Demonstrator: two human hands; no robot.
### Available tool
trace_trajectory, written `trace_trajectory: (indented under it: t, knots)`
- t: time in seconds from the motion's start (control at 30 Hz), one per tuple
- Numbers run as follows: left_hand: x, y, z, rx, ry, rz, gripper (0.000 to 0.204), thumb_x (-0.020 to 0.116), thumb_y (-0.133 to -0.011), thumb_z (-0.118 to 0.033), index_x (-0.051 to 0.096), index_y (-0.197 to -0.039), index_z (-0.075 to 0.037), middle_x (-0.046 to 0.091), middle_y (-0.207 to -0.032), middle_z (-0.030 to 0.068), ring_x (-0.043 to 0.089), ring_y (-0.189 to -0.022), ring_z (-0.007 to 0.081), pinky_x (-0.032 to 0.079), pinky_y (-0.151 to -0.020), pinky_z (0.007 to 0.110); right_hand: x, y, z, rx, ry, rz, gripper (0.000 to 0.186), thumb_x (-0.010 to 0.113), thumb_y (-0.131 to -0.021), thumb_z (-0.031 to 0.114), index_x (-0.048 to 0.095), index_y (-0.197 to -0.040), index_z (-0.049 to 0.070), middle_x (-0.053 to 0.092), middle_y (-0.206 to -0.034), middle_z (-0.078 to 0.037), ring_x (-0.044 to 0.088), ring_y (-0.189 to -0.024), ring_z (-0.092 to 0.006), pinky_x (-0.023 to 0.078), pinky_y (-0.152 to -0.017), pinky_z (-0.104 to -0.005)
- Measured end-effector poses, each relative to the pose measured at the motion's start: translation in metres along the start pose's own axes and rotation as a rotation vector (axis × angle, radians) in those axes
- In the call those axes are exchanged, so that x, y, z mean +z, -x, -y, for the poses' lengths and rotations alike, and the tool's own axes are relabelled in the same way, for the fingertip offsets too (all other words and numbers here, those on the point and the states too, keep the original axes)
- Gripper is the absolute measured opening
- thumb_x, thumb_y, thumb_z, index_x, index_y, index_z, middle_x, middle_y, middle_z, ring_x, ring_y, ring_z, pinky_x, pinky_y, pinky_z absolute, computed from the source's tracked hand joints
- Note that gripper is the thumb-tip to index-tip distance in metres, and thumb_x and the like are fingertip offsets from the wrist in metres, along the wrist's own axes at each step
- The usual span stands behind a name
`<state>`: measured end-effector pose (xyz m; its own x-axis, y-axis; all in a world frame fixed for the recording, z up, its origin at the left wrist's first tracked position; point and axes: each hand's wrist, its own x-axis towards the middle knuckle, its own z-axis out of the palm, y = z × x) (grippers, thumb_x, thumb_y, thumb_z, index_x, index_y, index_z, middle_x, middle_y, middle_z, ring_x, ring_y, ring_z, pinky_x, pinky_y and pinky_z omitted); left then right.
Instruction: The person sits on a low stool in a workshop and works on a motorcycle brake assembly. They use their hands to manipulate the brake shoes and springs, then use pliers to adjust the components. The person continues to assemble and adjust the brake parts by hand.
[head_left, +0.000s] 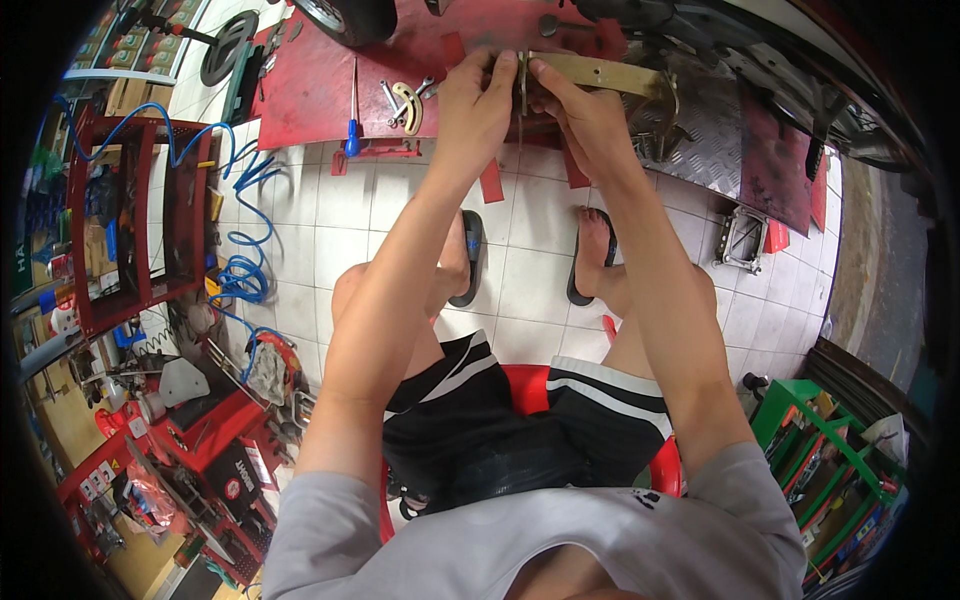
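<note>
My left hand (480, 105) is closed at the near end of a pale gold metal bracket (610, 72), its thumb pressed by a thin upright edge (523, 85). My right hand (580, 115) grips the bracket just right of that edge, thumb on top and fingers partly hidden beneath. The bracket extends rightward over a red work platform (300, 125). Left of my hands on the platform lie a blue-handled screwdriver (353, 135), several wrenches (390, 96) and a curved, slotted gold piece (410, 108).
A tire (350, 18) and treadplate step (700, 135) adjoin the platform. Red shelving (90, 220), a coiled blue hose (245, 275) and a red tool bench (200, 425) are at left. A metal frame (740, 240) is on the tiled floor, a green rack (820, 450) at lower right.
</note>
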<state>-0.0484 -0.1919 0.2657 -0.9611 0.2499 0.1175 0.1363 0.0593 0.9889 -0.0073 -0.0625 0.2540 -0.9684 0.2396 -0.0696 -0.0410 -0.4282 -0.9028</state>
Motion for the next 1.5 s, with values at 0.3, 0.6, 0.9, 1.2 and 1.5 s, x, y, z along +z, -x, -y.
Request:
trace_trajectory:
  t: [0.3,0.6,0.9,1.2,1.5]
  knots:
    - [-0.005,0.002,0.0,0.201,-0.173,0.064,0.01,0.054,-0.09,-0.006,0.054,-0.095,0.002,0.063,-0.085,0.0169,0.063,-0.073,0.0253,0.049,-0.067,0.036,0.001,0.004,-0.002,0.004,-0.15,0.005,0.024,0.07,-0.087,0.01,0.061,-0.105,-0.003,0.066,-0.1,-0.01,0.066,-0.086,-0.0175,0.055,-0.073,-0.0312]
    - [-0.013,0.001,0.01,0.306,-0.25,0.098,0.032,0.051,-0.095,-0.022,0.058,-0.114,0.002,0.063,-0.108,0.0177,0.06,-0.1,0.0311,0.045,-0.089,0.039,-0.002,0.011,0.004,0.08,-0.057,0.062,0.031,0.071,-0.088,0.021,0.061,-0.111,0.003,0.068,-0.095,-0.005,0.066,-0.076,-0.0131,0.054,-0.061,-0.0288]
    - [-0.002,0.005,-0.005,0.155,-0.153,0.168,0.019,0.044,-0.098,-0.016,0.056,-0.096,0.0,0.054,-0.089,0.0061,0.049,-0.083,0.0152,0.039,-0.077,0.027,-0.007,0.015,0.003,-0.08,-0.074,0.048,0.032,0.072,-0.085,0.014,0.061,-0.112,0.0,0.064,-0.092,-0.003,0.06,-0.078,-0.0083,0.05,-0.064,-0.0247]
    - [-0.024,0.006,0.042,0.204,-0.44,0.02,0.046,0.047,-0.1,-0.028,0.047,-0.135,0.001,0.056,-0.125,0.0144,0.051,-0.119,0.024,0.037,-0.102,0.033,0.001,0.015,0.009,-0.118,0.051,0.018,0.033,0.073,-0.084,0.013,0.061,-0.111,0.0,0.066,-0.099,-0.006,0.064,-0.087,-0.0118,0.055,-0.073,-0.0274]
    - [-0.006,0.013,0.001,0.192,-0.367,-0.006,0.026,0.044,-0.099,-0.019,0.055,-0.11,0.001,0.059,-0.104,0.0195,0.055,-0.099,0.0335,0.041,-0.089,0.04,0.01,0.019,0.011,-0.004,0.062,-0.022,0.029,0.07,-0.086,0.009,0.062,-0.113,0.0,0.067,-0.101,-0.006,0.063,-0.091,-0.0121,0.054,-0.076,-0.0269]
